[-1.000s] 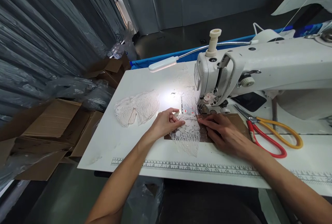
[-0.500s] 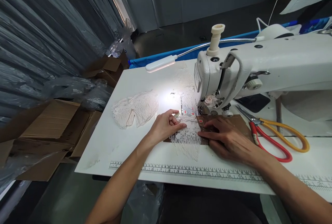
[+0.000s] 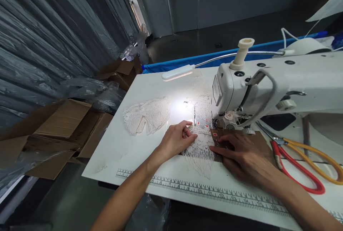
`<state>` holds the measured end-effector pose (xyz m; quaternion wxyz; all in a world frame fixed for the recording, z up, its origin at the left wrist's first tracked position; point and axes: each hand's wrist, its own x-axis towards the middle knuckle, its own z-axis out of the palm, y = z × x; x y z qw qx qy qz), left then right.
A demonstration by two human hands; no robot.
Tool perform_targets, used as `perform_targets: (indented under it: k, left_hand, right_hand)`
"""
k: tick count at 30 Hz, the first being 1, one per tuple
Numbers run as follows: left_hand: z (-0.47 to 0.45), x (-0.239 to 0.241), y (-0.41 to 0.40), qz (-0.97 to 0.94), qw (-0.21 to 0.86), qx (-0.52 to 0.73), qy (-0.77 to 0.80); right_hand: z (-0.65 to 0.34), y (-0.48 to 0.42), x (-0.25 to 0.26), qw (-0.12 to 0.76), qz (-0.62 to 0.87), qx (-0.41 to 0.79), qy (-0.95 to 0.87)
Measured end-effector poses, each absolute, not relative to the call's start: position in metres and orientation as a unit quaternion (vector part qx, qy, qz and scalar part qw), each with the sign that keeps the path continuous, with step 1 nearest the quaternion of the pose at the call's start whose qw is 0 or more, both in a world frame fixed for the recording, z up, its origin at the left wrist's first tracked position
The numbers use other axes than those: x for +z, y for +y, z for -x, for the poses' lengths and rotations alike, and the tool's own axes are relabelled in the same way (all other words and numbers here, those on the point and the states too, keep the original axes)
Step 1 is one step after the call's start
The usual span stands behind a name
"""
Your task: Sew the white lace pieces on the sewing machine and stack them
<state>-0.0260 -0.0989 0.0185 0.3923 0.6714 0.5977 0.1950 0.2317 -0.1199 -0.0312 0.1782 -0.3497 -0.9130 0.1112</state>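
Keeping the lace (image 3: 198,152) flat over the brown board (image 3: 259,144), just before the machine (image 3: 227,84), likely needs light, even pressure: the left hand (image 3: 175,139), half-closed, touches its left edge, grip unclear; the right hand (image 3: 248,157), loosely spread, rests a forefinger at its right edge, clasping nothing.

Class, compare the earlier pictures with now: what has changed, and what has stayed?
The right hand has slid toward the person along the right edge of the lace panel, uncovering a red mark on the brown sheet. The camera view has shifted. No grasp or release shows. The left hand stays at the panel's left edge; the loose lace piece and scissors lie as before.
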Motion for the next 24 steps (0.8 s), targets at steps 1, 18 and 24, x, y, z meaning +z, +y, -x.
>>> perform_targets:
  k: [1, 18, 24]
  left_hand:
    - [0.026, 0.018, -0.099, -0.676, 0.387, 0.195, 0.596]
    - [0.023, 0.017, -0.099, -0.744, 0.286, 0.217, 0.564]
    - [0.011, 0.013, -0.078, -0.815, 0.223, 0.158, 0.512]
  right_hand:
    - [-0.232, -0.12, -0.031, 0.178, 0.35, 0.109, -0.913]
    - [-0.232, -0.121, -0.023, 0.231, 0.388, 0.191, -0.872]
    - [-0.236, -0.108, -0.016, 0.293, 0.398, 0.231, -0.838]
